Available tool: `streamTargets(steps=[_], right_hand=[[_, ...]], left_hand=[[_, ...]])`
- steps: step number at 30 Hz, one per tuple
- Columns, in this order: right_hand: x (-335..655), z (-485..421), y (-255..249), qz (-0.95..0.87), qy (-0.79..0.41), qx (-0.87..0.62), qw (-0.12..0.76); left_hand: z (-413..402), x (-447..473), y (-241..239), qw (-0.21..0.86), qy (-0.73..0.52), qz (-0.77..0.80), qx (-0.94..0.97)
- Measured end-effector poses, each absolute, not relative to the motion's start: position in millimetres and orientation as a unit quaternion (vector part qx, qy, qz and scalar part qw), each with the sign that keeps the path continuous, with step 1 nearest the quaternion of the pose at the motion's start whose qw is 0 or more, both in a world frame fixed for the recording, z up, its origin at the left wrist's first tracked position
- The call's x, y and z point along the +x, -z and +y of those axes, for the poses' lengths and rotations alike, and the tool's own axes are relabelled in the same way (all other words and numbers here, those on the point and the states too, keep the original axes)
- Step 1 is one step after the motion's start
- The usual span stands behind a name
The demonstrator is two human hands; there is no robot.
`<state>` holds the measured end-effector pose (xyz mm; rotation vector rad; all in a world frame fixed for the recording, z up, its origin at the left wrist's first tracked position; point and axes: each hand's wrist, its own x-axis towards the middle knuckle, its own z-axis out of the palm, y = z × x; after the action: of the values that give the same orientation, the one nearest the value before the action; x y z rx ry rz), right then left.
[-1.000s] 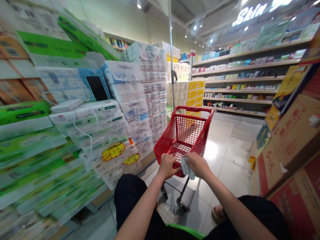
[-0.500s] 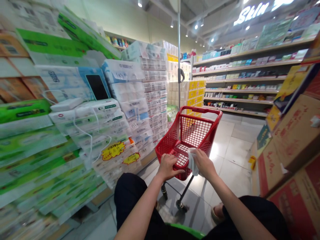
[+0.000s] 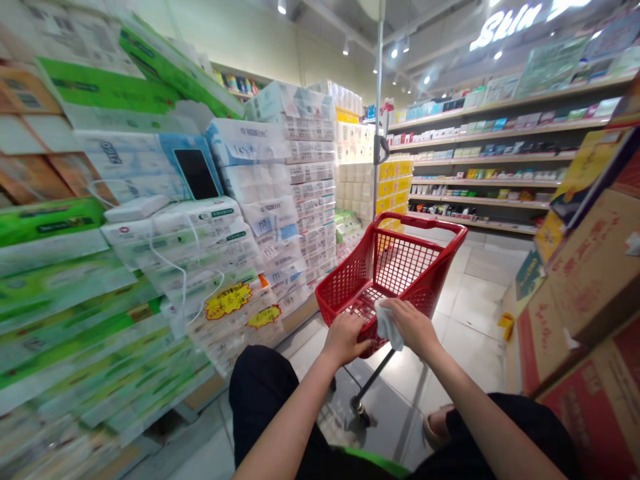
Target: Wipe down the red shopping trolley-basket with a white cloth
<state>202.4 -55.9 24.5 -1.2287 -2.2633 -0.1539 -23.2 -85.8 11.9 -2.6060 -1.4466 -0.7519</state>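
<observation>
A red shopping cart [image 3: 345, 283] with a lattice basket stands in front of my knees, its push handle on the far side. My left hand [image 3: 345, 339] is hooked over the near rim, fingers inside the basket and thumb outside. My right hand [image 3: 411, 325] grips a white cloth [image 3: 388, 327], which may be a wipe, at the near right part of the rim. The cloth hangs down outside the basket. My right fingertips are partly hidden behind the cloth and hand.
Stacked tissue packs [image 3: 263, 180] rise on the left, with a phone [image 3: 197, 173] and white cable among them. Cardboard boxes [image 3: 590, 267] line the right side. Shelves of small goods [image 3: 480, 160] fill the back. A thin metal pole [image 3: 379, 80] stands by the cart.
The cart has swung round, its handle end shifting right, and the pole has shifted right as well. Both hands remain at the near rim, the left one moved slightly right.
</observation>
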Motion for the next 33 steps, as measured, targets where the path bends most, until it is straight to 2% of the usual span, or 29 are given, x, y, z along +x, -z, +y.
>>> streamTargets(steps=[8,16,20,26,33], right_hand=[[239,-36,-32,-0.776,0.102,-0.544,0.303],[198,-63,-21,-0.791,0.069,-0.509,0.333],[219,-56,-18,-0.813,0.071,-0.482,0.319],[255,-37,-27,-0.77,0.08,-0.535,0.338],[201,-64,-25,-0.764,0.073,-0.542,0.341]], left_hand=[[-80,-3,-1,0.047,0.251,-0.516,-0.818],[-76,-16,-3,0.037,0.266,-0.499,-0.824],[-75,-27,-3,0.027,0.279,-0.492,-0.824],[-74,-27,0,0.017,0.293,-0.482,-0.825],[-73,-29,-1,0.023,0.293,-0.487,-0.823]])
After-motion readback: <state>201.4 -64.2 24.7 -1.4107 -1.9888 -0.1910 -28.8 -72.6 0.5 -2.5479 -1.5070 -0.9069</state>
